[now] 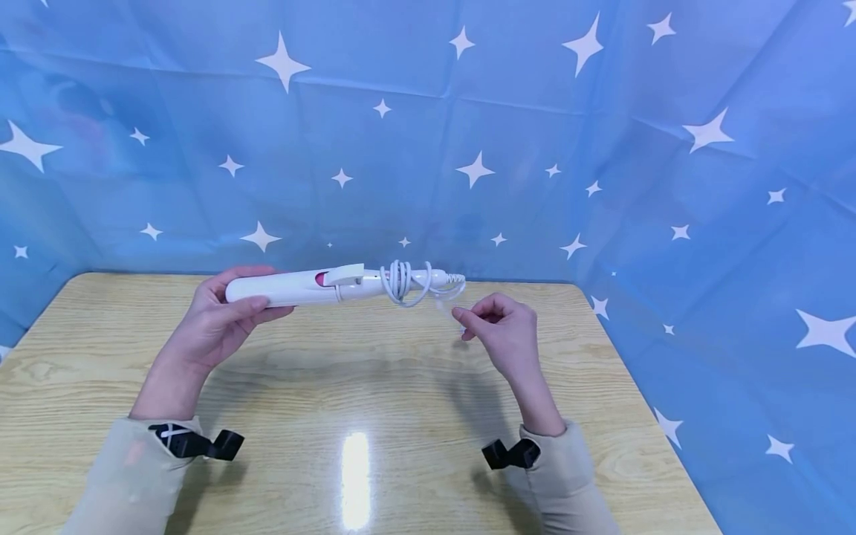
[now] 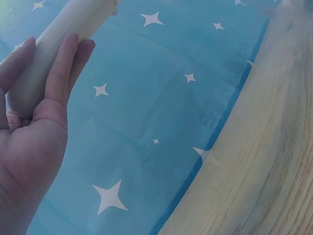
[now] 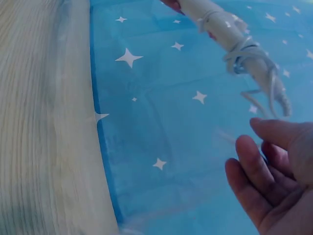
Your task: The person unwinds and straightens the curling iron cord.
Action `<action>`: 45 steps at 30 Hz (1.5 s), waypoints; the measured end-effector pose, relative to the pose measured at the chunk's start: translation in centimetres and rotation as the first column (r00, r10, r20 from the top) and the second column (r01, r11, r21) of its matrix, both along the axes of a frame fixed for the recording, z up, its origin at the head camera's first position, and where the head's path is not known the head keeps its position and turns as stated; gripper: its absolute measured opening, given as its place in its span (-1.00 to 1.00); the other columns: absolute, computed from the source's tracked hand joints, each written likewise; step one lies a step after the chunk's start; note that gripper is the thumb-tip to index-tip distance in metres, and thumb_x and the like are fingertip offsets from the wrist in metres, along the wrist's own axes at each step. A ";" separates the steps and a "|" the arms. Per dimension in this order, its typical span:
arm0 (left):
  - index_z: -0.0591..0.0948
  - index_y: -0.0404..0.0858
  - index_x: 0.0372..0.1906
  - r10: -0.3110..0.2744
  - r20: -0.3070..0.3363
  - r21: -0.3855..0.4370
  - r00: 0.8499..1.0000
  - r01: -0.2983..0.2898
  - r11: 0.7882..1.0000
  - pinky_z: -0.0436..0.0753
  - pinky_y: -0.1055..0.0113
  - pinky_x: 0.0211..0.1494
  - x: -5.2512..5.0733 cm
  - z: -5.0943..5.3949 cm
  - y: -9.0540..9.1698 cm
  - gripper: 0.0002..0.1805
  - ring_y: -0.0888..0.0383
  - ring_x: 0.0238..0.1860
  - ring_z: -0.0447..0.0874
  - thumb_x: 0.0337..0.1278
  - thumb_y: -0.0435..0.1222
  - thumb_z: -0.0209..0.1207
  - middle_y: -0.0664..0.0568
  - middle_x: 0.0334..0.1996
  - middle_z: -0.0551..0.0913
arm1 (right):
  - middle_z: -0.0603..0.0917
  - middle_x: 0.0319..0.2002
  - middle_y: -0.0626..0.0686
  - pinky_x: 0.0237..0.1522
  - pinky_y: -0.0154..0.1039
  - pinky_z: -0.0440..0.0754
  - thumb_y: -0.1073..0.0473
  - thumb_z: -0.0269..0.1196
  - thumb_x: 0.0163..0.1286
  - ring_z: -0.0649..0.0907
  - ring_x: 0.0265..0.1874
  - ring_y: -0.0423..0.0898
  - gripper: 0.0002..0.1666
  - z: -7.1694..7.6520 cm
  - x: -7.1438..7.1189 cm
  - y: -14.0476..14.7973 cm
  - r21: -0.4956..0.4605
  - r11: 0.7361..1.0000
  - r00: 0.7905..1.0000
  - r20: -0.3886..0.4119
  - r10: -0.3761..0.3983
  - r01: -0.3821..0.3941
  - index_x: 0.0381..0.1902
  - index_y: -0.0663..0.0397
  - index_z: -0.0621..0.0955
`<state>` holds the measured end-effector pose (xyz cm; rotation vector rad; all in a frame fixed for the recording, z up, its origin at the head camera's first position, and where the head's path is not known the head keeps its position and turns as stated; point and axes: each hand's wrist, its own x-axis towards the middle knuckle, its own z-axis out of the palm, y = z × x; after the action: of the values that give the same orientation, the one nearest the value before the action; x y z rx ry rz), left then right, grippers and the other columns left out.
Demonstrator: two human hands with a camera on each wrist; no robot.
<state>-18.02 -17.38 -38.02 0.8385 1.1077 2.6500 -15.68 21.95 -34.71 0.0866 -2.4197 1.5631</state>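
A white hair-styling wand (image 1: 287, 288) is held almost level above the table, its thick rounded end in my left hand (image 1: 221, 316). The left wrist view shows fingers and thumb of my left hand (image 2: 39, 122) around the pale barrel (image 2: 73, 29). White cord (image 1: 401, 282) is looped several times round the wand's thin end. Beside that end, my right hand (image 1: 504, 331) has its fingers curled at a blurred strand of cord. From the right wrist, the coiled cord (image 3: 244, 54) lies beyond my right hand (image 3: 274, 171); the strand between thumb and fingers is partly hidden.
Beneath both hands is a light wood-grain table (image 1: 301, 416), with a bright light reflection near its front. A blue cloth with white stars (image 1: 414, 148) hangs behind the table and along its right side. Each sleeve cuff has a black wrist camera (image 1: 227, 444).
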 end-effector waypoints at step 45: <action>0.57 -0.58 0.18 0.007 0.001 0.113 1.000 -0.007 0.994 0.68 -0.08 0.15 -0.4 -0.8 -2.0 -0.51 -0.19 0.14 0.63 0.29 -0.84 -0.18 -0.31 0.09 0.49 | 0.70 -0.33 -0.07 -0.48 -0.37 0.53 0.44 0.32 0.39 0.51 -0.50 -0.20 -0.92 -0.4 -1.1 5.3 0.057 0.879 0.881 -0.003 0.474 -0.473 -0.18 0.36 0.70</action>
<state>-18.45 -19.43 -38.84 0.8543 0.9701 2.7399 -16.73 27.25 -35.07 0.7548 -2.5543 1.6647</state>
